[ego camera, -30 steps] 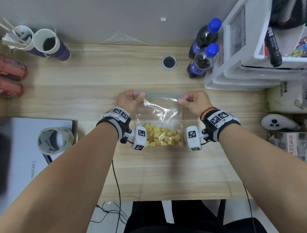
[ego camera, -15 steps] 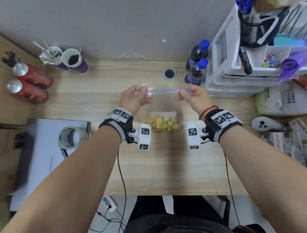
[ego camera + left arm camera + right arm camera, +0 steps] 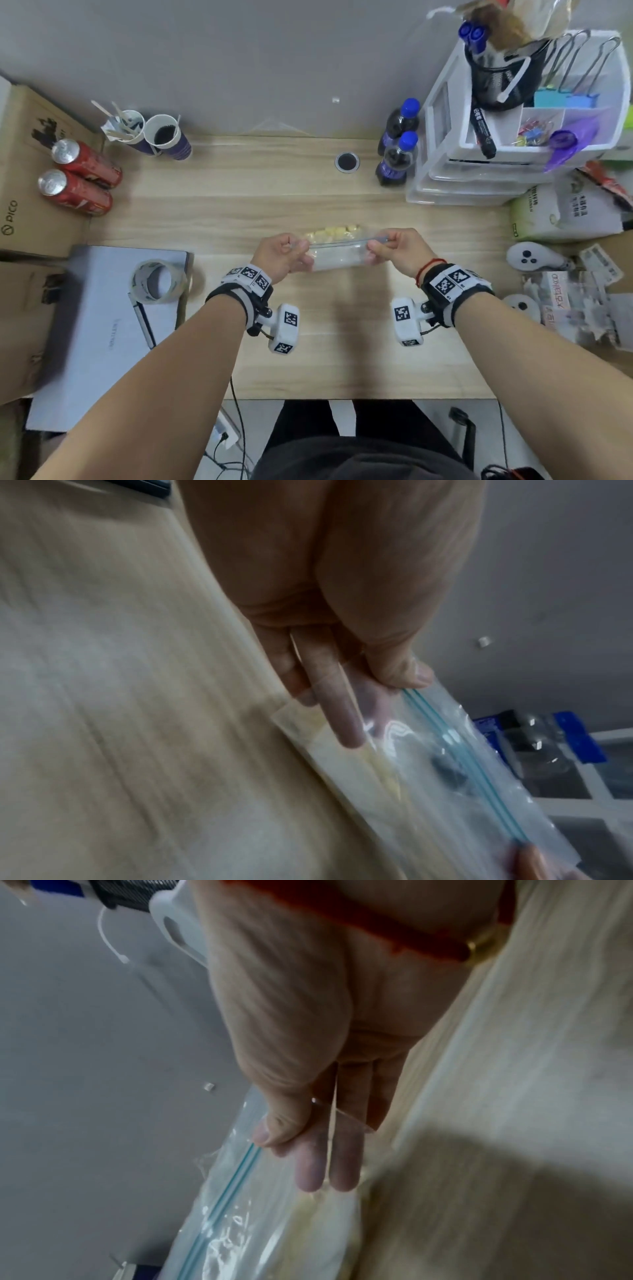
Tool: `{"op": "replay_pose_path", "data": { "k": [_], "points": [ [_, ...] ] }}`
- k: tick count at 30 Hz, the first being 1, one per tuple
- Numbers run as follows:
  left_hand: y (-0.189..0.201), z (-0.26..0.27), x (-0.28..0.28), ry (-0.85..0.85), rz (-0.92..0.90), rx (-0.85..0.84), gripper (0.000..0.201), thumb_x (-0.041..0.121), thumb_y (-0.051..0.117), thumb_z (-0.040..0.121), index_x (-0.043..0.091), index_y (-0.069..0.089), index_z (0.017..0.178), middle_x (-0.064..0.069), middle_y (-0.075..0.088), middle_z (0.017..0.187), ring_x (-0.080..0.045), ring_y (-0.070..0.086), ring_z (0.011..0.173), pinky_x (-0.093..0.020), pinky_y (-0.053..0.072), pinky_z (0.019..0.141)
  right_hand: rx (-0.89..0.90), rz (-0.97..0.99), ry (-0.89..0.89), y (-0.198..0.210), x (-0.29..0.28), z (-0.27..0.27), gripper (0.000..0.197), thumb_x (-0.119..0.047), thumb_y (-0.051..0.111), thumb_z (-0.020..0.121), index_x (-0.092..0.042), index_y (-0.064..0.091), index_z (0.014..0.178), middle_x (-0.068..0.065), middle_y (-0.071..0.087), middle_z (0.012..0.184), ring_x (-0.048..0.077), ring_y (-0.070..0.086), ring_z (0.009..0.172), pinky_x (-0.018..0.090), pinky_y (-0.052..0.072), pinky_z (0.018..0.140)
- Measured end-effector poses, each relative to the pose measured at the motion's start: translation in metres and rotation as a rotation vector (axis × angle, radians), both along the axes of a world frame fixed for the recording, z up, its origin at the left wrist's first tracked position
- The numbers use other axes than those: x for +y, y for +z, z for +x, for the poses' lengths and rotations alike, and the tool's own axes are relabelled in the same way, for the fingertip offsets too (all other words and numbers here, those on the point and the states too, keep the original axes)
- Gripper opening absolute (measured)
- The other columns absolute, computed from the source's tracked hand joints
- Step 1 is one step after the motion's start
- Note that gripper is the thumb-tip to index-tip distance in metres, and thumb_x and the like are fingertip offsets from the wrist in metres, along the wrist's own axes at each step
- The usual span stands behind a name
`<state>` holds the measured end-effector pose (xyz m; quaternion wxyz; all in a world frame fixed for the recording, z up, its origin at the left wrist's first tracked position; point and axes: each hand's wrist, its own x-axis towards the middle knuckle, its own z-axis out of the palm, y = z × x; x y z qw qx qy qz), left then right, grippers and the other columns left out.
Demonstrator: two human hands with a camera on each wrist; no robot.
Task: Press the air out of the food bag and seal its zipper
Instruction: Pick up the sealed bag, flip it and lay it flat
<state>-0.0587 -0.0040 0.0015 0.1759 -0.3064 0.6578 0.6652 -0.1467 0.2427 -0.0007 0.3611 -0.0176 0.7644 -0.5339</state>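
A clear food bag [image 3: 337, 255] with a blue zipper strip [image 3: 459, 756] is held up above the wooden desk [image 3: 239, 212]. Yellow food cubes [image 3: 332, 232] show at its far side. My left hand [image 3: 284, 253] pinches the bag's left zipper corner, thumb [image 3: 407, 673] on top and fingers [image 3: 337, 707] behind the film. At the opposite corner my right hand [image 3: 394, 248] pinches the bag the same way, its thumb [image 3: 274, 1129] at the end of the zipper strip [image 3: 222, 1191]. The bag [image 3: 260, 1218] stretches taut between both hands.
Two dark soda bottles [image 3: 397, 150] and a white drawer organiser [image 3: 513, 130] stand at the back right. Paper cups [image 3: 150, 135] and red cans [image 3: 78, 178] are back left. A laptop [image 3: 99, 329] with a tape roll [image 3: 156, 281] lies left. A controller [image 3: 534, 257] sits right.
Both hands lifted the bag off the desk and drew it toward me. The bag tipped over, so the food cubes now lie beyond the zipper edge instead of nearer me.
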Motion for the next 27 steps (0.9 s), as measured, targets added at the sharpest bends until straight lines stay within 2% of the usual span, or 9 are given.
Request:
{"op": "replay_pose_path", "data": {
  "k": [5, 8, 11, 14, 16, 17, 21, 24, 27],
  "points": [
    [-0.017, -0.003, -0.002, -0.006, -0.125, -0.038, 0.021, 0.020, 0.066, 0.092, 0.000, 0.062, 0.092, 0.000, 0.072, 0.058, -0.015, 0.071, 0.052, -0.024, 0.055, 0.050, 0.018, 0.095, -0.023, -0.016, -0.007, -0.001, 0.007, -0.010, 0.066, 0.091, -0.005, 0.070, 0.087, 0.004, 0.072, 0.065, 0.010, 0.066, 0.050, 0.018, 0.050, 0.054],
    [-0.030, -0.023, -0.005, 0.051, -0.314, -0.060, 0.018, 0.029, 0.071, 0.088, 0.013, 0.066, 0.080, 0.007, 0.069, 0.058, -0.004, 0.066, 0.048, -0.019, 0.053, 0.054, 0.079, 0.226, -0.056, -0.035, -0.018, -0.019, 0.013, -0.024, 0.072, 0.085, -0.011, 0.073, 0.082, 0.012, 0.073, 0.072, 0.018, 0.067, 0.059, 0.030, 0.053, 0.065],
    [-0.051, -0.035, -0.011, -0.018, -0.535, -0.155, 0.032, 0.047, 0.071, 0.082, 0.017, 0.072, 0.093, 0.009, 0.072, 0.077, -0.006, 0.067, 0.066, -0.017, 0.053, 0.067, 0.124, 0.413, -0.040, -0.055, -0.024, -0.034, 0.023, -0.038, 0.075, 0.075, -0.015, 0.072, 0.079, 0.005, 0.075, 0.075, 0.024, 0.072, 0.076, 0.040, 0.059, 0.077],
    [-0.062, -0.038, -0.009, -0.054, -0.523, -0.201, 0.032, 0.045, 0.072, 0.082, 0.013, 0.070, 0.087, 0.000, 0.073, 0.073, -0.019, 0.071, 0.069, -0.020, 0.055, 0.064, 0.139, 0.525, 0.008, -0.063, -0.025, -0.037, 0.019, -0.033, 0.076, 0.078, -0.016, 0.072, 0.085, 0.003, 0.074, 0.083, 0.022, 0.069, 0.083, 0.031, 0.054, 0.083],
    [-0.064, -0.038, -0.005, -0.071, -0.509, -0.213, 0.028, 0.038, 0.071, 0.086, 0.013, 0.062, 0.078, 0.002, 0.065, 0.061, -0.008, 0.066, 0.052, -0.012, 0.048, 0.045, 0.164, 0.587, 0.059, -0.065, -0.023, -0.033, 0.014, -0.030, 0.073, 0.081, -0.017, 0.070, 0.088, -0.001, 0.068, 0.082, 0.018, 0.062, 0.081, 0.023, 0.046, 0.078],
    [-0.063, -0.038, -0.003, -0.064, -0.516, -0.224, 0.025, 0.036, 0.071, 0.087, 0.014, 0.061, 0.079, 0.006, 0.060, 0.059, -0.001, 0.061, 0.046, -0.009, 0.041, 0.039, 0.184, 0.589, 0.065, -0.067, -0.020, -0.030, 0.013, -0.027, 0.072, 0.082, -0.020, 0.067, 0.091, -0.002, 0.066, 0.081, 0.017, 0.060, 0.081, 0.024, 0.046, 0.078],
    [-0.062, -0.037, 0.000, -0.033, -0.545, -0.213, 0.029, 0.030, 0.079, 0.080, 0.014, 0.061, 0.096, 0.011, 0.055, 0.067, 0.000, 0.059, 0.056, -0.010, 0.037, 0.048, 0.337, 0.467, 0.094, -0.073, -0.009, -0.018, 0.039, -0.009, 0.064, 0.083, -0.029, 0.049, 0.113, -0.002, 0.060, 0.095, 0.018, 0.061, 0.079, 0.033, 0.052, 0.078],
    [-0.061, -0.036, 0.005, -0.023, -0.484, -0.219, 0.027, 0.016, 0.079, 0.081, 0.012, 0.057, 0.096, 0.005, 0.055, 0.069, 0.005, 0.054, 0.039, -0.005, 0.036, 0.036, 0.559, 0.387, 0.284, -0.067, -0.003, -0.008, 0.053, 0.007, 0.048, 0.075, -0.028, 0.062, 0.111, -0.004, 0.053, 0.116, 0.018, 0.058, 0.095, 0.031, 0.051, 0.083],
    [-0.065, -0.036, 0.004, -0.031, -0.534, -0.200, 0.029, 0.023, 0.083, 0.076, 0.017, 0.058, 0.090, 0.004, 0.058, 0.076, 0.002, 0.055, 0.049, -0.008, 0.036, 0.039, 0.679, 0.312, 0.524, -0.064, 0.003, 0.001, 0.049, -0.021, 0.044, 0.075, -0.022, 0.064, 0.119, 0.003, 0.054, 0.134, 0.027, 0.054, 0.116, 0.040, 0.048, 0.097]
  ]
}}
